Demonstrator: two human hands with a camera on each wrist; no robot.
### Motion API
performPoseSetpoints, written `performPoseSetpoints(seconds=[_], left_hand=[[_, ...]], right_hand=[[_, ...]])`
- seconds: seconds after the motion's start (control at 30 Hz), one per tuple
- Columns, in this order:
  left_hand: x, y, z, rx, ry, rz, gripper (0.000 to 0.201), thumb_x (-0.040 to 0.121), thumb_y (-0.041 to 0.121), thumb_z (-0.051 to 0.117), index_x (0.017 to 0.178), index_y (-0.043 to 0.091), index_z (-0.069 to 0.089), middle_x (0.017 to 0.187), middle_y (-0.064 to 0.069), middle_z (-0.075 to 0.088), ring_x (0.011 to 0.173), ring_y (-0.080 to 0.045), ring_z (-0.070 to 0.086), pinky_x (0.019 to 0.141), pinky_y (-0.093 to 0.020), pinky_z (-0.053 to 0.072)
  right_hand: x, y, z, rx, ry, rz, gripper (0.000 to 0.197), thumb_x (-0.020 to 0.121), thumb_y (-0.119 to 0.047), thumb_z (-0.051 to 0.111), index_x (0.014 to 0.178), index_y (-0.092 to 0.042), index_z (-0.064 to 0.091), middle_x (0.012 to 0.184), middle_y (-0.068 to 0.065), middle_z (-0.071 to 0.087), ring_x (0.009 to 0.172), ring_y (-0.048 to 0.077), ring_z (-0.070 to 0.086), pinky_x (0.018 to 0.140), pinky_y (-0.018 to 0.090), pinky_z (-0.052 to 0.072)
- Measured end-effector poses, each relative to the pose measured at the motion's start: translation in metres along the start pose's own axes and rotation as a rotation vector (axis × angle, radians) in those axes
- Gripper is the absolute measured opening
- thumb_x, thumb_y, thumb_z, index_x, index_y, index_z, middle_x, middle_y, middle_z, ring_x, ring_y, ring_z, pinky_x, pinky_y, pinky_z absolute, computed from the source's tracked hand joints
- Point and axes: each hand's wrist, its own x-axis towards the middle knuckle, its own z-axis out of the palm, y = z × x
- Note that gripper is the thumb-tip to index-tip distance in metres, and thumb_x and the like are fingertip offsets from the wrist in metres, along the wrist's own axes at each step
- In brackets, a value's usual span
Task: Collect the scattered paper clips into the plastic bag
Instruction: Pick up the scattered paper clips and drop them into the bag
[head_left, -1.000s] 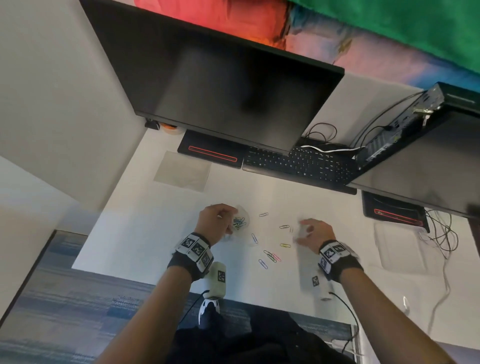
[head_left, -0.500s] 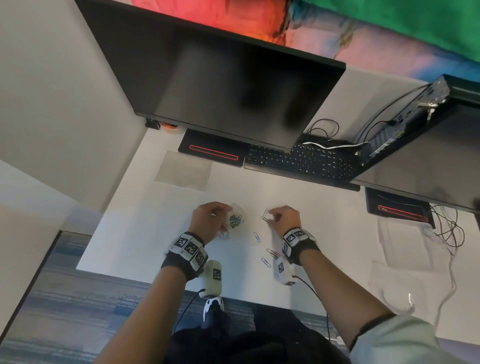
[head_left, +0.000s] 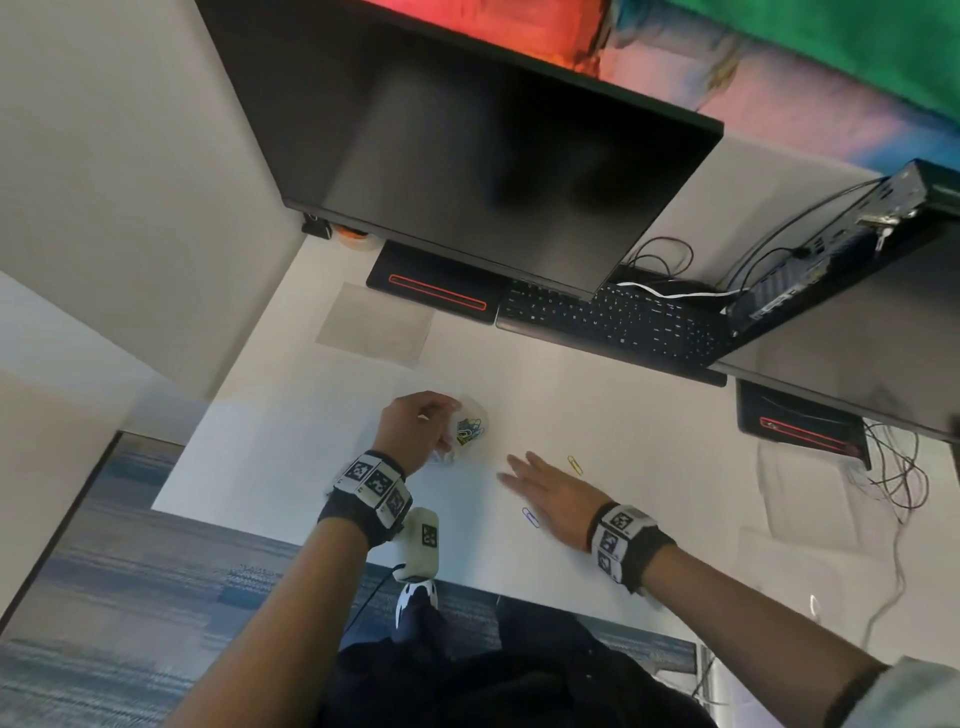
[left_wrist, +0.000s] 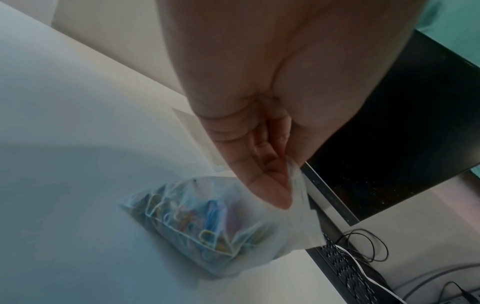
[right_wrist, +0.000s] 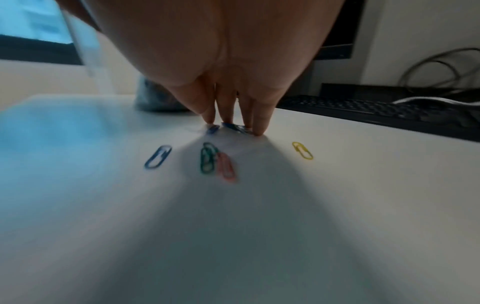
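Paper clips lie loose on the white tabletop (head_left: 291, 447) under and around your right hand (head_left: 553, 499), which is spread flat with straight fingers (right_wrist: 259, 123), their tips pressing down on two blue clips (right_wrist: 228, 127). Your left hand (head_left: 413, 431) pinches the top edge of the plastic bag (left_wrist: 207, 222) between curled fingers and thumb; the bag's bottom rests on the tabletop just beside that hand, with a bunch of coloured clips already inside it.

The right wrist view shows the clips hidden beneath your palm from above: a green clip (right_wrist: 207, 158) and a red clip (right_wrist: 226, 167) lie side by side, touching, their long axes running roughly along your fingers. A blue clip (right_wrist: 158, 156) lies near them on the left, tilted slightly, and a yellow clip (right_wrist: 302, 150) lies apart on the right, angled the other way.

From the head view you see only the yellow clip (head_left: 574, 464) past your fingers and the blue clip (head_left: 530, 517) near your wrist. The left wrist view alone shows the bag hanging slanted from your pinch.

Beyond the hands, a keyboard (head_left: 613, 325) sits under a dark monitor (head_left: 467, 156).
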Motion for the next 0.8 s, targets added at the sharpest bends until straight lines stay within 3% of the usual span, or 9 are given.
performPoseSetpoints(seconds=[0.13, 0.23, 0.3, 0.4, 0.5, 0.57, 0.67, 0.8], left_hand=[[0.000, 0.000, 0.003, 0.005, -0.004, 0.008, 0.019, 0.094, 0.010, 0.058, 0.089, 0.019, 0.074, 0.073, -0.007, 0.075, 0.062, -0.026, 0.073, 0.071, -0.042, 0.063], [0.000, 0.000, 0.004, 0.011, -0.012, 0.020, 0.020, 0.094, 0.011, 0.058, 0.087, 0.021, 0.074, 0.074, -0.010, 0.075, 0.063, -0.030, 0.073, 0.072, -0.044, 0.063], [0.000, 0.000, 0.004, 0.016, -0.015, 0.030, 0.020, 0.094, 0.010, 0.058, 0.087, 0.021, 0.073, 0.072, -0.010, 0.075, 0.062, -0.031, 0.072, 0.072, -0.045, 0.063], [0.001, 0.001, 0.003, 0.020, -0.014, 0.029, 0.021, 0.094, 0.011, 0.059, 0.085, 0.023, 0.073, 0.068, -0.008, 0.074, 0.060, -0.029, 0.071, 0.071, -0.044, 0.063], [0.000, 0.002, 0.003, 0.014, -0.015, 0.022, 0.021, 0.094, 0.010, 0.058, 0.085, 0.023, 0.073, 0.068, -0.008, 0.073, 0.060, -0.030, 0.071, 0.071, -0.044, 0.063], [-0.001, 0.001, 0.001, 0.008, -0.010, 0.012, 0.021, 0.094, 0.010, 0.059, 0.084, 0.023, 0.073, 0.065, -0.005, 0.073, 0.061, -0.032, 0.072, 0.070, -0.044, 0.063], [0.000, 0.000, 0.000, -0.001, -0.009, -0.003, 0.019, 0.094, 0.010, 0.060, 0.085, 0.022, 0.073, 0.061, 0.000, 0.071, 0.058, -0.027, 0.071, 0.069, -0.044, 0.064], [-0.001, 0.002, 0.003, 0.017, -0.015, 0.003, 0.015, 0.094, 0.013, 0.061, 0.089, 0.020, 0.074, 0.069, -0.008, 0.074, 0.061, -0.028, 0.072, 0.070, -0.042, 0.063]], right_hand=[[-0.017, 0.010, 0.011, -0.145, -0.099, -0.109, 0.056, 0.099, -0.027, 0.034, 0.153, -0.021, 0.016, 0.161, 0.011, 0.005, 0.148, 0.033, 0.007, 0.120, 0.044, 0.013], [-0.020, 0.009, 0.016, -0.211, -0.069, -0.126, 0.061, 0.098, -0.032, 0.043, 0.151, -0.021, 0.018, 0.159, 0.013, 0.016, 0.144, 0.037, 0.023, 0.112, 0.050, 0.033], [-0.018, 0.004, 0.020, -0.247, -0.059, -0.146, 0.067, 0.095, -0.027, 0.050, 0.152, -0.025, 0.014, 0.159, 0.013, 0.018, 0.139, 0.043, 0.029, 0.106, 0.052, 0.040], [-0.017, -0.001, 0.022, -0.248, -0.088, -0.127, 0.082, 0.086, -0.006, 0.057, 0.151, -0.025, 0.011, 0.160, 0.012, 0.010, 0.140, 0.047, 0.024, 0.105, 0.054, 0.037], [-0.025, 0.002, 0.024, -0.244, -0.090, -0.064, 0.083, 0.079, 0.003, 0.058, 0.150, -0.016, 0.020, 0.160, 0.009, 0.016, 0.142, 0.039, 0.025, 0.105, 0.050, 0.040], [-0.033, 0.004, 0.026, -0.220, -0.051, -0.026, 0.081, 0.073, 0.006, 0.063, 0.146, -0.011, 0.033, 0.156, 0.009, 0.027, 0.140, 0.033, 0.033, 0.103, 0.045, 0.045], [-0.033, 0.002, 0.024, -0.228, 0.009, -0.031, 0.074, 0.048, 0.007, 0.074, 0.120, -0.007, 0.066, 0.133, 0.010, 0.059, 0.117, 0.025, 0.061, 0.084, 0.030, 0.057], [-0.029, -0.002, 0.019, -0.207, 0.040, 0.006, 0.064, 0.031, 0.003, 0.085, 0.094, -0.008, 0.075, 0.112, 0.006, 0.070, 0.093, 0.020, 0.070, 0.065, 0.021, 0.059]])
